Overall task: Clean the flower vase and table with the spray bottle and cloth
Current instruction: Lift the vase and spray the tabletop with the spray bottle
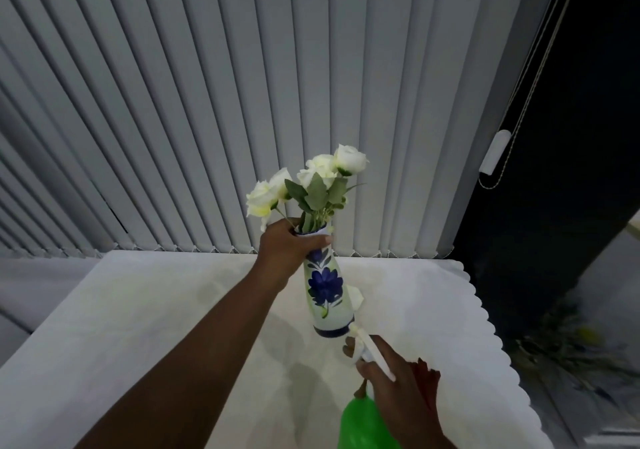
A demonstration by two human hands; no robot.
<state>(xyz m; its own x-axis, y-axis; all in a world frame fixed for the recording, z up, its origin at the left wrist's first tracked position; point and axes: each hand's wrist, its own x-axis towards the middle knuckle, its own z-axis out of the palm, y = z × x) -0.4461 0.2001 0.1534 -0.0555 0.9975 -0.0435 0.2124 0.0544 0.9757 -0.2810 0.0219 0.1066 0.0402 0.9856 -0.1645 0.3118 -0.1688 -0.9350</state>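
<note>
A tall white vase (327, 296) painted with blue flowers holds white roses (311, 182). My left hand (287, 244) grips its neck and holds it tilted above the table (138, 327). The green spray bottle (360, 421) with a white trigger head (367, 344) is in my right hand (401, 379), its nozzle pointing at the vase's base from close by. A small white piece (356, 298), perhaps the cloth, lies on the table just behind the vase, mostly hidden.
The table has a white cover with a scalloped edge (485, 313) on the right. Grey vertical blinds (242, 102) hang right behind it, with a cord and white weight (495, 152) at the right. Dark floor lies beyond the right edge.
</note>
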